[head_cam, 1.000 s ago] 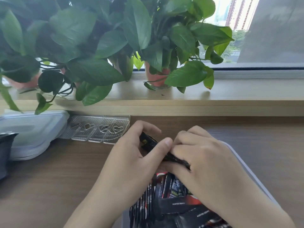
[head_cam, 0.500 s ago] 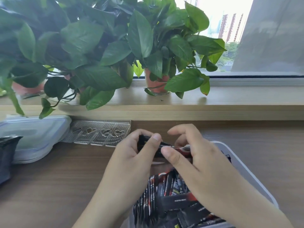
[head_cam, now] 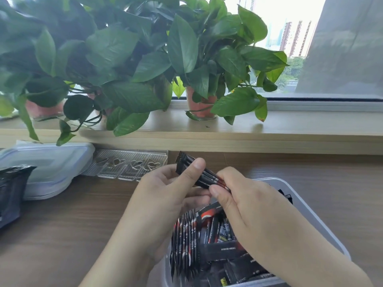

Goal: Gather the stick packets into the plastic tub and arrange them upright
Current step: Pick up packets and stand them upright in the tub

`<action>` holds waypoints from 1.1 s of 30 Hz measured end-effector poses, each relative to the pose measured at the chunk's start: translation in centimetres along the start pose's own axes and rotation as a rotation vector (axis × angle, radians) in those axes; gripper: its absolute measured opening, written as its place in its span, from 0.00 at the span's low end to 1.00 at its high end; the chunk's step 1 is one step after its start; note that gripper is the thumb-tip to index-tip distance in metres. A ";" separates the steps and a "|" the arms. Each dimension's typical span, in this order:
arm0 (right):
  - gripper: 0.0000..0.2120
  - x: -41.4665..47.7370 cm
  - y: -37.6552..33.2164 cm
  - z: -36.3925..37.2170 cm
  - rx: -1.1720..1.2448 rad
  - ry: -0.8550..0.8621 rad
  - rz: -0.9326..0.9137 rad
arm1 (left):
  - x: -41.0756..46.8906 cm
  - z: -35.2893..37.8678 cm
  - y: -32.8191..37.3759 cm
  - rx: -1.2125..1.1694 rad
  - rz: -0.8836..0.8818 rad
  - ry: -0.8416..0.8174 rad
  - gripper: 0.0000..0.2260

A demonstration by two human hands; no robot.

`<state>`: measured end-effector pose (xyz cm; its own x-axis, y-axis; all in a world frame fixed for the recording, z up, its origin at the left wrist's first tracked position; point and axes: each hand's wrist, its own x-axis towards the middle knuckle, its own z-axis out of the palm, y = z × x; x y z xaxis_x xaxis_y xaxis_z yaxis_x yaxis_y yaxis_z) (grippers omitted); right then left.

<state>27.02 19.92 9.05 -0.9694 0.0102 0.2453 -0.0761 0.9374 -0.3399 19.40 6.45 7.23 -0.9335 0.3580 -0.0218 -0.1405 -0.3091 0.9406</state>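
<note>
Left hand [head_cam: 165,195], right hand [head_cam: 248,208] pinch packet bundle [head_cam: 199,172] above tub [head_cam: 315,216], likely squaring it. Next: slot upright beside standing row [head_cam: 184,235], lower centre.

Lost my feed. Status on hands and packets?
Left hand and right hand both grip a packet bundle near the tub. Upright row inside, loose packets lying beside. Nothing blocking.

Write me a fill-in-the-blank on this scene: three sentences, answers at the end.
1. The left hand and right hand both grip a bundle of stick ____.
2. In the tub, the upright row stands at the ____ side.
3. The clear tray has ____-shaped cutouts.
Missing words: packets; left; heart.
</note>
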 end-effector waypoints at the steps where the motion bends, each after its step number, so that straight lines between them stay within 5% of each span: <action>1: 0.13 0.1 0.0 0.0 -0.016 -0.006 0.001 | 0.0 -0.3 0.0 0.030 -0.010 -0.024 0.19; 6: 0.06 0.2 0.0 0.7 -0.019 -0.049 -0.044 | -0.2 -0.4 0.2 0.089 0.021 0.005 0.13; 9: 0.11 0.4 0.0 1.0 -0.052 -0.049 -0.099 | -0.4 -0.2 0.5 0.097 0.037 0.033 0.19; 14: 0.15 0.4 0.1 0.6 0.017 -0.125 -0.125 | -0.7 -0.5 0.9 0.124 0.070 0.013 0.09; 18: 0.30 0.0 1.2 -0.6 0.215 -0.085 0.013 | -0.3 -1.4 1.1 0.111 0.100 0.043 0.06; 20: 0.30 -0.1 2.0 -1.0 0.282 -0.019 0.096 | 0.1 -2.1 1.4 0.122 0.143 0.078 0.04; 25: 0.11 0.6 2.6 -0.3 0.054 -0.047 0.167 | 0.7 -3.4 1.6 0.076 0.134 0.071 0.04; 33: 0.19 1.9 2.8 2.5 -0.217 -0.278 0.072 | 0.9 -4.3 1.3 0.094 0.132 0.055 0.05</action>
<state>24.39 21.71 6.28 -0.9992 0.0113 -0.0387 0.0166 0.9901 -0.1392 16.96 2.57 7.01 -0.9588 0.2700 0.0884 0.0140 -0.2658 0.9639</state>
